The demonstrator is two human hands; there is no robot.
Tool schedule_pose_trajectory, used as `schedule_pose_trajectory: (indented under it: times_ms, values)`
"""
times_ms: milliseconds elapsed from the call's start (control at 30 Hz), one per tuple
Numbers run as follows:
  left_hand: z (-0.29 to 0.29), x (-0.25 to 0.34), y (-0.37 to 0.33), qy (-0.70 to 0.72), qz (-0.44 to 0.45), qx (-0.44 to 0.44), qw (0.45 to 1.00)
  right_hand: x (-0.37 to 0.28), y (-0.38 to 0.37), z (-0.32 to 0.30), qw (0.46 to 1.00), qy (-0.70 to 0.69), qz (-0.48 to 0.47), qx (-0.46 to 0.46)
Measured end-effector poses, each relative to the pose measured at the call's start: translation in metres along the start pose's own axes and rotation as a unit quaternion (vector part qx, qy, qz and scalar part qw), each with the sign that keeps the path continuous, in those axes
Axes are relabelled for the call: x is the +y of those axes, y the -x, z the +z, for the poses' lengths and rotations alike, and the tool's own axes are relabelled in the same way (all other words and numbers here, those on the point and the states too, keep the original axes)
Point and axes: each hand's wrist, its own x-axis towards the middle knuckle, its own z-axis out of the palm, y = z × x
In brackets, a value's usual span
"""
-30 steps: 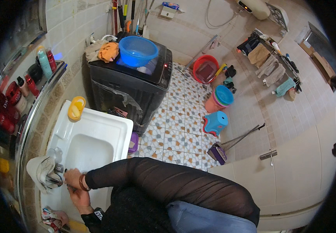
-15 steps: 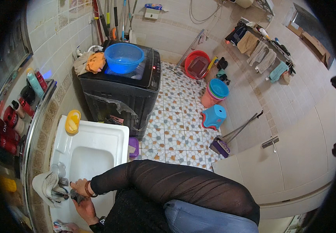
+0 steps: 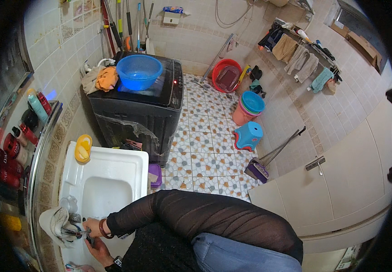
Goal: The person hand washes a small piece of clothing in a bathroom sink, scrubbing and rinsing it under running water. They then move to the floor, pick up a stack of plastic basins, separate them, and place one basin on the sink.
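Grey item (image 3: pixel 89 237) between the two hands, over the sink (image 3: pixel 138 170).

Compared with half a second earlier, it shows as a narrower strip, which suggests handling between the fingers. The right hand (image 3: pixel 95 227) curls on its far side and the left hand (image 3: pixel 100 252), part-bent, lies nearer the body; whether either grips it cannot be told. Just left of the hands, the tap (image 3: pixel 70 233) and a white cloth (image 3: pixel 51 224) limit room; the right sleeve (image 3: pixel 159 204) hides part of the sink. Well beyond the hands: yellow soap dish (image 3: pixel 83 148), washing machine (image 3: pixel 137 113), blue basin (image 3: pixel 139 75).
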Motion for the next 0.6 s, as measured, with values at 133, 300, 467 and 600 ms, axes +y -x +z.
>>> schedule_pose_trajectory:
  times_ms: [133, 300, 467, 600]
  values:
    - [-0.014, -0.021, 0.008, -0.144, 0.059, 0.069, 0.985, -0.015, 0.017, 0.018, 0.985, 0.018, -0.169, -0.017]
    - [-0.021, -0.051, -0.006, 0.134, 0.026, 0.039, 0.99, -0.045, 0.05, 0.03, 0.969, 0.049, -0.229, -0.081]
    - [0.022, -0.026, -0.008, 0.147, -0.08, 0.11, 0.98, -0.051, 0.024, -0.019, 0.985, 0.167, -0.053, -0.015]
    - [0.05, -0.006, -0.007, 0.223, -0.151, 0.145, 0.952, -0.064, 0.024, -0.02, 0.973, 0.228, 0.0, -0.036]
